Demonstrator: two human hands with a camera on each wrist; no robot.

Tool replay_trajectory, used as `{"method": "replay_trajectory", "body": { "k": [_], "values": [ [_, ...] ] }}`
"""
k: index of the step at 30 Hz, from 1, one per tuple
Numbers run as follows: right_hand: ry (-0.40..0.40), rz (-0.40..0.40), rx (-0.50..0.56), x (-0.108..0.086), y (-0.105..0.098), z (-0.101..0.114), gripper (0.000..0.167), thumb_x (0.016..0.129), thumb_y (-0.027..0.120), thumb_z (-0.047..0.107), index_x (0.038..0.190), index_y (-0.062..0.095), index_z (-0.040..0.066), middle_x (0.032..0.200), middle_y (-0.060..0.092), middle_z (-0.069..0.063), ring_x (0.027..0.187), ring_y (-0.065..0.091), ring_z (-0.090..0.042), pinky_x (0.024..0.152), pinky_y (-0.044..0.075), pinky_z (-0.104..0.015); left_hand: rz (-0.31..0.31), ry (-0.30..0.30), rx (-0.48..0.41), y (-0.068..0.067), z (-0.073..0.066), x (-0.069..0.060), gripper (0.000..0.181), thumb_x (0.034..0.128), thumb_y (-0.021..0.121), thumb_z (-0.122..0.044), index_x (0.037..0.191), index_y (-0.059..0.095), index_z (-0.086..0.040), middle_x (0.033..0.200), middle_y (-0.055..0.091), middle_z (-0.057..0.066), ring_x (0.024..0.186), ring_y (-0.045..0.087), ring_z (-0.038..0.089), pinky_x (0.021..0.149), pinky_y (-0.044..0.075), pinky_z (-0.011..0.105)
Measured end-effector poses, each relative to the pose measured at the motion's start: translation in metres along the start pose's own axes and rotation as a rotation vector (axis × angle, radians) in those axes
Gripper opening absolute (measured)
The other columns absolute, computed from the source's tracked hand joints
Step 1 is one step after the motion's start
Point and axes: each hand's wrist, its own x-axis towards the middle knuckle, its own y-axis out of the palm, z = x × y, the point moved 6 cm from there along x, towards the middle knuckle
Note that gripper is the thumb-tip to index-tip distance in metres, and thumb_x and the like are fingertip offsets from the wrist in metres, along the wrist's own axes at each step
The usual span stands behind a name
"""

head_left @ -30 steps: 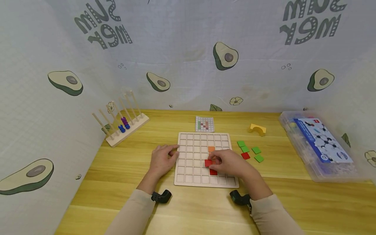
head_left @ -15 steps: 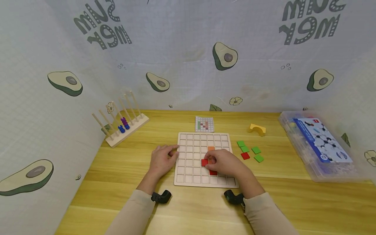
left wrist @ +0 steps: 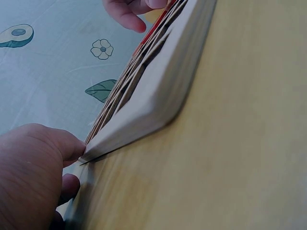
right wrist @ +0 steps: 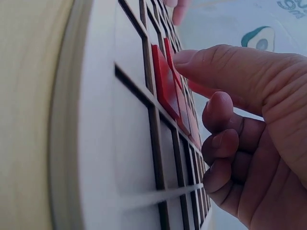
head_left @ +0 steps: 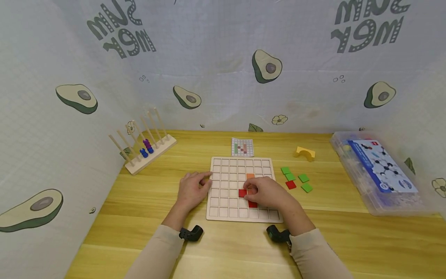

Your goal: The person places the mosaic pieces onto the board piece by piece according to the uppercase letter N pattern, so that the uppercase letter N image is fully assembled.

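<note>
Four green tiles [head_left: 303,178], at least three red tiles [head_left: 290,185] and at least one orange tile [head_left: 250,176] show. There are two hands [head_left: 266,192], one board [head_left: 224,203], one card [head_left: 242,147], one arch [head_left: 305,152], one box [head_left: 383,166] and one peg stand [head_left: 150,155].

The right hand [head_left: 266,192] seemingly hides part of an orange tile [head_left: 250,176].

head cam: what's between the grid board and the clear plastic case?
Four loose green tiles and one red tile on the table, between board and case; shows in the head view.
</note>
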Motion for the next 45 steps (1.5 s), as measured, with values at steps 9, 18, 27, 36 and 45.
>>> {"method": "replay_trajectory", "body": {
  "k": [9, 18, 27, 36, 45],
  "values": [
    [0.104, -0.033, 0.063, -0.01, -0.017, -0.027, 0.023, 0.091, 0.075, 0.026, 0.111, 0.07, 0.017, 0.078, 0.054, -0.002, 0.068, 0.049, -0.017, 0.061, 0.04, -0.03, 0.003, 0.001, -0.014, -0.003, -0.001, 0.0, 0.031, 0.0962, 0.068, -0.028, 0.125, 0.075, -0.023, 0.081, 0.065, -0.005, 0.08, 0.049, 0.015, 0.076, 0.033, 0.033],
    [0.13, -0.087, 0.084, -0.028, -0.038, -0.059, 0.03, 0.092, 0.074, 0.025, 0.117, 0.066, 0.011, 0.079, 0.052, -0.002, 0.067, 0.047, -0.017, 0.058, 0.037, -0.028, -0.011, 0.014, -0.006, -0.004, -0.004, 0.0, 0.031, 0.0948, 0.07, -0.028, 0.125, 0.075, -0.022, 0.079, 0.061, -0.006, 0.076, 0.045, 0.014, 0.075, 0.032, 0.033],
    [0.215, -0.132, 0.088, -0.043, -0.053, -0.092, 0.037, 0.091, 0.075, 0.028, 0.121, 0.065, 0.008, 0.082, 0.053, -0.004, 0.069, 0.048, -0.018, 0.063, 0.038, -0.031, -0.017, 0.023, -0.001, -0.003, -0.003, 0.0, 0.03, 0.0953, 0.069, -0.028, 0.124, 0.075, -0.022, 0.079, 0.062, -0.006, 0.077, 0.046, 0.014, 0.075, 0.033, 0.033],
    [0.28, -0.158, 0.056, -0.055, -0.063, -0.112, 0.039, 0.09, 0.076, 0.034, 0.116, 0.064, 0.006, 0.082, 0.055, -0.005, 0.069, 0.049, -0.02, 0.062, 0.039, -0.033, -0.004, 0.009, -0.011, -0.003, -0.004, -0.001, 0.03, 0.0955, 0.069, -0.028, 0.125, 0.075, -0.023, 0.08, 0.062, -0.006, 0.078, 0.046, 0.015, 0.076, 0.032, 0.032],
    [0.317, -0.149, 0.042, -0.059, -0.065, -0.12, 0.046, 0.089, 0.077, 0.038, 0.115, 0.063, 0.004, 0.085, 0.055, -0.007, 0.071, 0.049, -0.021, 0.062, 0.038, -0.033, -0.017, 0.022, -0.006, -0.002, -0.003, -0.001, 0.03, 0.0954, 0.069, -0.028, 0.124, 0.075, -0.022, 0.079, 0.063, -0.005, 0.079, 0.047, 0.015, 0.076, 0.033, 0.033]
  ]
}}
